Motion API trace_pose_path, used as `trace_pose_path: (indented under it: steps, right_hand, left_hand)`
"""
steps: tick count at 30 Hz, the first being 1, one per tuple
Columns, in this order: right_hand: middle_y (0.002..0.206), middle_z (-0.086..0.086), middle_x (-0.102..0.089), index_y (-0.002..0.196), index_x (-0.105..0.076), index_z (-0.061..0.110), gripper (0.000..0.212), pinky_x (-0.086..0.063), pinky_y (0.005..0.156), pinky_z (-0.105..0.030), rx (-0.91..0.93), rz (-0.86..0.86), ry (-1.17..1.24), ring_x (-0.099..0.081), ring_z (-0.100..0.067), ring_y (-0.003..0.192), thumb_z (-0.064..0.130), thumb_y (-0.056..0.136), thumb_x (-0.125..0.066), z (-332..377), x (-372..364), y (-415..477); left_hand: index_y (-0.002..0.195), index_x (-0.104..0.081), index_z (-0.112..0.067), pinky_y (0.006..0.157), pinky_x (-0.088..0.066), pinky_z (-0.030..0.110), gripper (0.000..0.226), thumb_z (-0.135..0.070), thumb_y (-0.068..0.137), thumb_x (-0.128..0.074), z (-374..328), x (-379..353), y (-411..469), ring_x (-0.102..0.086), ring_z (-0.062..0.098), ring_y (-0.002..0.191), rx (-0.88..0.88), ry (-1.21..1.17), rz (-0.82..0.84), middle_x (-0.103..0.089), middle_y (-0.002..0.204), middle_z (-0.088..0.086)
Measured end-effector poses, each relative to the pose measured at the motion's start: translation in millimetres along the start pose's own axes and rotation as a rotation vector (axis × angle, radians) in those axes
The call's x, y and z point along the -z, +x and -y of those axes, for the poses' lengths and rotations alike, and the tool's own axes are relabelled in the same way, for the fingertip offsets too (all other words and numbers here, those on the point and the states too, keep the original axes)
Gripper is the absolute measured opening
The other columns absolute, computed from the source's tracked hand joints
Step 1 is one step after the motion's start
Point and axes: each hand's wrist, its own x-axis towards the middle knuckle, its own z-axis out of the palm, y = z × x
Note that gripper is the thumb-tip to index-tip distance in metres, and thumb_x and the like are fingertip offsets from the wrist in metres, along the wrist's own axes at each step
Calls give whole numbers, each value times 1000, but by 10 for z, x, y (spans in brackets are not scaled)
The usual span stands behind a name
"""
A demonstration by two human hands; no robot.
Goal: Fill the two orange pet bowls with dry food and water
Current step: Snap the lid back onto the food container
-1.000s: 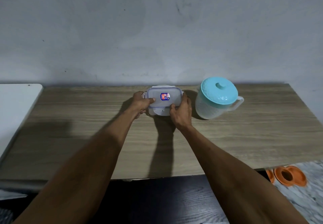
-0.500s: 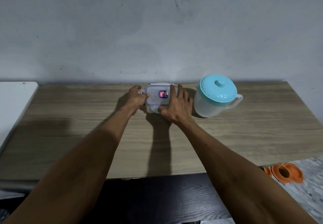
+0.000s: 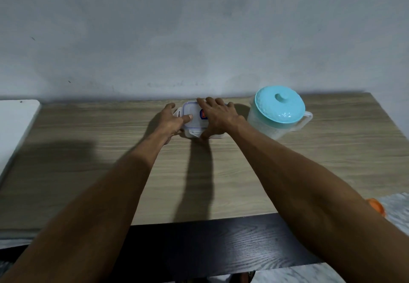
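A clear plastic food container (image 3: 193, 114) with a snap-on lid and a red-blue sticker sits on the wooden table (image 3: 309, 163) near the wall. My left hand (image 3: 172, 121) grips its left end, thumb on the lid. My right hand (image 3: 218, 118) lies flat across the lid's right half, fingers spread toward the wall, thumb at the front edge. To the right stands a translucent water pitcher (image 3: 276, 114) with a turquoise lid. On the floor at the lower right, only an edge of the orange pet bowls (image 3: 376, 208) shows behind my right forearm.
A white surface (image 3: 15, 125) adjoins the table's left end. The grey wall (image 3: 199, 39) runs right behind the container and pitcher. A dark wood-grain panel (image 3: 221, 245) lies below the table's front edge, with pale marbled floor (image 3: 396, 209) to the right.
My right hand has slid from the container's right end up onto the lid, fingers now reaching its far edge. The view has tilted up, and the orange bowls are mostly out of sight.
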Motion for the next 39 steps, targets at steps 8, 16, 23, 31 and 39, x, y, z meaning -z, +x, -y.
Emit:
trace_pose_path:
  steps: [8, 16, 23, 31, 39]
  right_hand:
    - [150, -10, -32, 154, -9, 22, 120, -32, 104, -60, 6, -86, -94, -33, -37, 135, 61, 62, -76, -17, -98, 42]
    - [149, -11, -31, 154, -7, 23, 124, -27, 107, -61, 8, -42, -76, -30, -36, 136, 62, 60, -77, -35, -74, 100]
    - [160, -13, -12, 156, 0, 22, 129, -15, 118, -58, -38, -49, 144, -5, -35, 150, 65, 62, -78, -26, -153, 39]
    - [147, -19, -42, 145, -32, 6, 68, -39, 105, -42, -459, -496, 910, -43, -37, 134, 44, 95, -55, 113, -536, -334]
    - [130, -16, -61, 135, -51, 6, 59, -43, 100, -32, -631, -580, 1138, -55, -32, 122, 38, 89, -67, 190, -506, -323]
  left_hand:
    - [153, -24, -19, 75, -58, 39, 88, -16, 82, -76, 47, -7, -40, -54, 32, 122, 6, -64, 35, -37, 151, 12]
    - [153, -25, -19, 66, -55, 31, 83, -15, 85, -73, 39, -41, -75, -53, 31, 123, -14, -35, 25, -36, 152, 13]
    - [152, -28, -16, 88, -57, 44, 79, -17, 86, -72, 19, -48, -122, -52, 31, 125, -28, 6, 1, -37, 150, 12]
    - [142, -37, -9, 89, -56, 42, 67, -23, 87, -72, -17, -101, -292, -56, 29, 115, -107, 108, -104, -48, 137, 14]
    - [137, -40, -3, 43, -33, -3, 54, -21, 93, -65, -26, -172, -448, -47, 16, 97, -144, 177, -178, -54, 132, 15]
